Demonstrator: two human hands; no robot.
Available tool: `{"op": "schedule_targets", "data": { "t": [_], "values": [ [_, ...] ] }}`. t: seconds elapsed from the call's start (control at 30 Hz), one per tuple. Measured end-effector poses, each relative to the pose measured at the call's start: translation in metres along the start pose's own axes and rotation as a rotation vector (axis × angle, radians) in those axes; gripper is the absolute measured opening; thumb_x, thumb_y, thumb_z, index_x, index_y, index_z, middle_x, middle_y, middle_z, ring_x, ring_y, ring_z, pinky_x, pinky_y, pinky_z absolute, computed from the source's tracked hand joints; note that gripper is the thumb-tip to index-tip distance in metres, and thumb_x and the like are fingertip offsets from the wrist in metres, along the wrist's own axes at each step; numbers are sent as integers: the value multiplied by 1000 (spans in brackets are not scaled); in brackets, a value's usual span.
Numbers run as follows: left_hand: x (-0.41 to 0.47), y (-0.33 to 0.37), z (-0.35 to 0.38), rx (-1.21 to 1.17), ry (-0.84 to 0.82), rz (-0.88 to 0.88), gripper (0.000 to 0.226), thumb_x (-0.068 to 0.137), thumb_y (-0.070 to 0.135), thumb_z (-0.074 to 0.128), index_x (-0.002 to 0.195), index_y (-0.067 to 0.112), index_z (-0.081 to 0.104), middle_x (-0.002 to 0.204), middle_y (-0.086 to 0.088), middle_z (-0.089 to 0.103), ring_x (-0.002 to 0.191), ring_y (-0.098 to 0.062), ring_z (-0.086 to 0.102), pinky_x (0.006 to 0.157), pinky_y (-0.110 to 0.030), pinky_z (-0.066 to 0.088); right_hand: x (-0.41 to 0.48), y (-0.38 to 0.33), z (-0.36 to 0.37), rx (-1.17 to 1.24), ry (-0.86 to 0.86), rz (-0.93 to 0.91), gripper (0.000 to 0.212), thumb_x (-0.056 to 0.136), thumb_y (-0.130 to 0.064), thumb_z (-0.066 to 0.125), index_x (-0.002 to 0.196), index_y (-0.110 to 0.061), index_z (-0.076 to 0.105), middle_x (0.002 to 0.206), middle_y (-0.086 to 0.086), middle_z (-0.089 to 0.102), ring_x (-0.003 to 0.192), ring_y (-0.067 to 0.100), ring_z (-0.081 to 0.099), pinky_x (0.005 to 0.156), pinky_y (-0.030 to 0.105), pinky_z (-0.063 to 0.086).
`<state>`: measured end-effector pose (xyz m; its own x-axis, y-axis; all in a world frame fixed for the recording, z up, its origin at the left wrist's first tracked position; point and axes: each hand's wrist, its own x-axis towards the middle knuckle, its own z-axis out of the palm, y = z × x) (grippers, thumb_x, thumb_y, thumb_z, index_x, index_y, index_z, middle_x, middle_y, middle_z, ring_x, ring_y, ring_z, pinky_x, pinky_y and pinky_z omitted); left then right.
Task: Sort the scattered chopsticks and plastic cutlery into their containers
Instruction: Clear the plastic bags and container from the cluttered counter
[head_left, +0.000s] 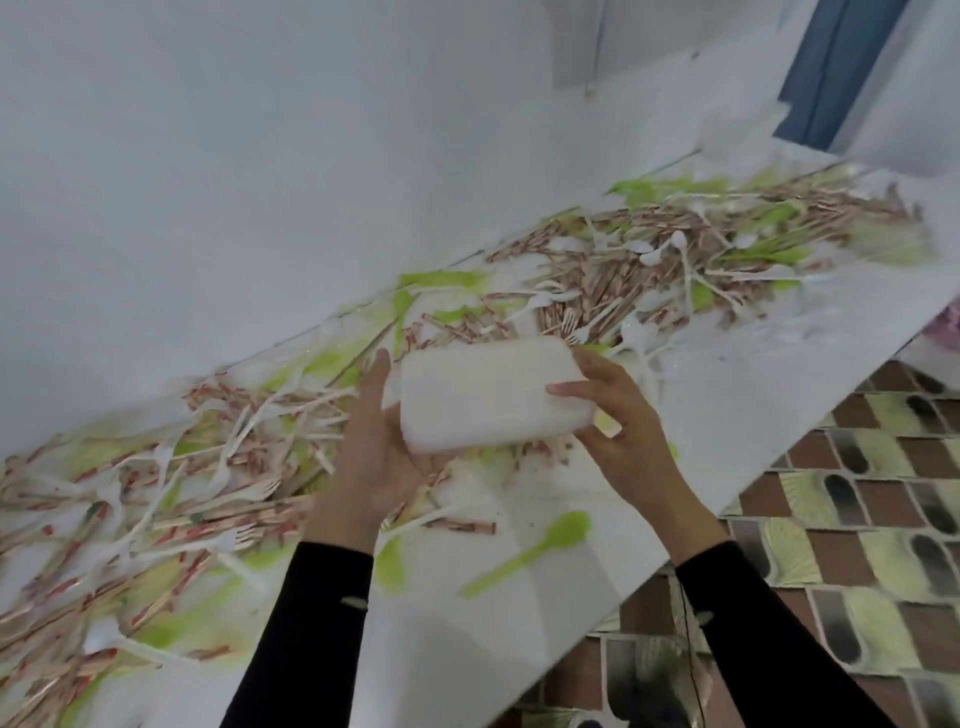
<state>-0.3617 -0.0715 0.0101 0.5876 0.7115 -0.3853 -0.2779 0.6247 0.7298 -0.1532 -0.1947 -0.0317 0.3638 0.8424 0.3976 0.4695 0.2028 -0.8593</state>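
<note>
I logged one white rectangular plastic container (493, 400), clasped endwise between left hand (374, 441) and right hand (618, 431); its slick-looking walls could have slid from those fingers.

The white table (524, 639) carries a dense scatter along its length: wrapped chopsticks (613, 283), forks (571, 328) and white spoons (662, 249). One green spoon (530, 551) lies apart, near the front edge.

Light even, cool, diffuse; shadows soft. Frame tilted and motion-blurred: red-printed wooden chopsticks (460, 526) and white plastic forks (571, 330) smear into streaks, worst at left edge and far right. White rectangular plastic container (493, 400) near washout, surface detail lost. Black sleeves (311, 623) sharpest
</note>
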Motion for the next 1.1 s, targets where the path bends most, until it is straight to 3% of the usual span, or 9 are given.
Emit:
{"op": "schedule_targets", "data": {
  "t": [0.1,0.17,0.27,0.37,0.43,0.6,0.97,1.03,1.1],
  "values": [
    [34,-22,46,152,49,-48,40,93,32,60,124,7,62,114,-10,72,99,-23,71,72,-37,62,10,17,-42,2,67,80,52,94,7,54,123,-36,58,153,-5,36,139,3,37,103,17,42],
    [58,-43,73,196,42,-52,36,93,16,60,127,2,60,119,-12,70,102,-23,70,75,-38,62,15,29,-73,173,126,243,60,99,8,43,133,-40,45,145,-4,47,131,5,47,98,25,51],
    [97,-74,121,217,17,-34,42,84,11,64,124,2,61,119,-13,69,96,-22,72,77,-39,61,27,52,-133,532,276,545,48,103,2,37,138,-30,47,115,4,68,104,18,68,82,37,60],
    [131,-104,177,279,-44,-14,47,79,16,67,124,7,62,123,-12,68,103,-24,69,80,-40,60,36,75,-198,778,370,703,36,103,-6,35,128,-18,58,99,6,74,82,24,72,70,43,61],
    [149,-124,214,328,-93,19,47,80,16,67,126,11,61,122,-8,69,109,-26,68,83,-42,59,40,92,-240,807,382,731,32,102,-13,36,123,-17,60,103,6,74,84,25,72,71,45,60],
    [183,-163,286,335,-127,34,52,81,16,68,131,18,57,121,-3,70,108,-25,68,83,-43,59,48,129,-316,707,422,724,34,91,-19,65,124,-16,60,106,4,73,94,24,71,72,43,60],
    [295,-212,405,278,-118,-67,33,94,14,59,126,11,61,121,-6,70,106,-23,69,76,-36,61,116,214,-436,611,470,680,36,89,-17,69,123,-23,60,92,4,74,91,22,70,66,38,60],
    [319,-218,427,227,-119,-83,30,98,30,51,121,14,63,119,-7,71,99,-20,71,71,-36,61,132,229,-455,615,477,670,38,89,-17,69,125,-21,58,95,5,74,92,23,70,67,38,60],
    [355,-222,452,131,-117,-99,54,96,56,37,121,16,63,116,-7,72,97,-22,71,78,-42,60,153,248,-481,626,504,662,39,89,-17,69,126,-21,57,99,7,72,93,23,69,67,38,60]
  ]
}}
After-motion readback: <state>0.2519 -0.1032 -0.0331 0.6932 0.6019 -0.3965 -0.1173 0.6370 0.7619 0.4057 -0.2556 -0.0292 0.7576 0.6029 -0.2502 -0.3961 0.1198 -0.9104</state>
